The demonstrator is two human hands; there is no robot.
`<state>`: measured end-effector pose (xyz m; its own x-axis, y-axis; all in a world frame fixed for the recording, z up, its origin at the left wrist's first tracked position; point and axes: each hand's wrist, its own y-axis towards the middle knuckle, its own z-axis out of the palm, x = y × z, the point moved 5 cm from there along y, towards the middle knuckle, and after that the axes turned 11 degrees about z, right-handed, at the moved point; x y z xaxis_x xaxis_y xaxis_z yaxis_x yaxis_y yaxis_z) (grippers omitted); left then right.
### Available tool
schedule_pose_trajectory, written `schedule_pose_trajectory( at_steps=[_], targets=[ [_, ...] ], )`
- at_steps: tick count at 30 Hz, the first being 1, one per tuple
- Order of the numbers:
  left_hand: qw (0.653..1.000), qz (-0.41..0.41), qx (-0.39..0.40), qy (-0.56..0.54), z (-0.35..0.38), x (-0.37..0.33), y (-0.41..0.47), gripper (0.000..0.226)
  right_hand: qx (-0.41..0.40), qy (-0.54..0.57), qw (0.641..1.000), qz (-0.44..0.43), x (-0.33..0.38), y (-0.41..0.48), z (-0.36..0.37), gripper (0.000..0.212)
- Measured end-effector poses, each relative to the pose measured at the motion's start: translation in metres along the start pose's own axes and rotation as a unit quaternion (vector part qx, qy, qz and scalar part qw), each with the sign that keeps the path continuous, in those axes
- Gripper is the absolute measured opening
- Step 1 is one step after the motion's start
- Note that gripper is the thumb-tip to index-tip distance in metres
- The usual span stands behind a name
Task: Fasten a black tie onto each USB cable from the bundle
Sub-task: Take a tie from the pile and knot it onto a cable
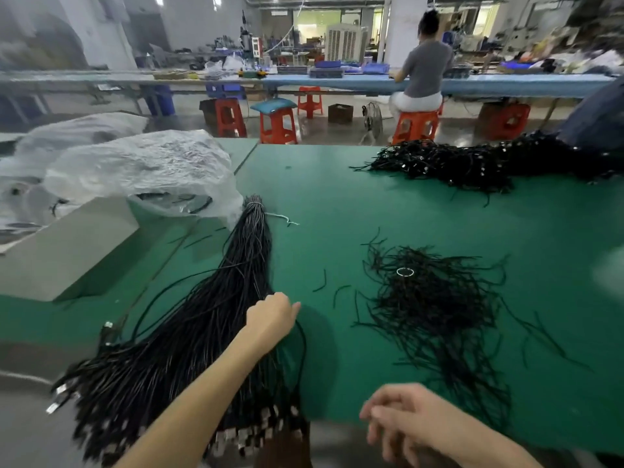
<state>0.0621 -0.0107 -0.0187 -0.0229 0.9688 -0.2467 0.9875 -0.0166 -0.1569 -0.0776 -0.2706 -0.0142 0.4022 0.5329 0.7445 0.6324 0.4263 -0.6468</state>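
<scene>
A thick bundle of black USB cables [202, 319] lies on the green table [337, 204], tied at its far end, with metal plugs fanned out over the near edge. My left hand [271, 314] reaches onto the bundle's right side, and its curled fingers pinch a single cable that loops down to the right. A loose heap of black ties [435, 298] lies at centre right with a small clear ring on it. My right hand [405, 423] hovers at the table's near edge, fingers loosely bent, holding nothing.
A pile of black cables [472, 163] sits at the far right of the table. Crumpled clear plastic bags [141, 167] and a grey box [67, 244] occupy the left. Beyond are red stools, workbenches and a seated person [422, 69].
</scene>
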Motion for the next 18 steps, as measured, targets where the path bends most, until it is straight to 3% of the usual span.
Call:
schedule_pose_trajectory(
  at_steps=[3,9,12,15,18],
  targets=[
    [0.999,0.012,0.032,0.015,0.014,-0.013,0.007,0.03,-0.025,0.066,0.997,-0.015,0.015,0.015,-0.001,0.02],
    [0.983,0.0,0.005,-0.183,0.012,-0.018,0.006,0.035,-0.132,0.127,0.981,-0.058,0.038,0.046,-0.01,0.016],
    [0.922,0.004,-0.015,-0.387,0.006,-0.03,-0.003,0.038,-0.169,0.133,0.974,-0.077,0.057,0.066,-0.013,0.02],
    [0.836,0.015,-0.016,-0.549,-0.005,-0.042,-0.01,0.025,-0.138,0.104,0.981,-0.086,0.075,0.088,-0.003,0.03],
    [0.83,0.035,-0.023,-0.556,-0.013,-0.039,-0.011,0.022,-0.101,0.117,0.982,-0.107,0.085,0.102,0.008,0.032]
  ],
)
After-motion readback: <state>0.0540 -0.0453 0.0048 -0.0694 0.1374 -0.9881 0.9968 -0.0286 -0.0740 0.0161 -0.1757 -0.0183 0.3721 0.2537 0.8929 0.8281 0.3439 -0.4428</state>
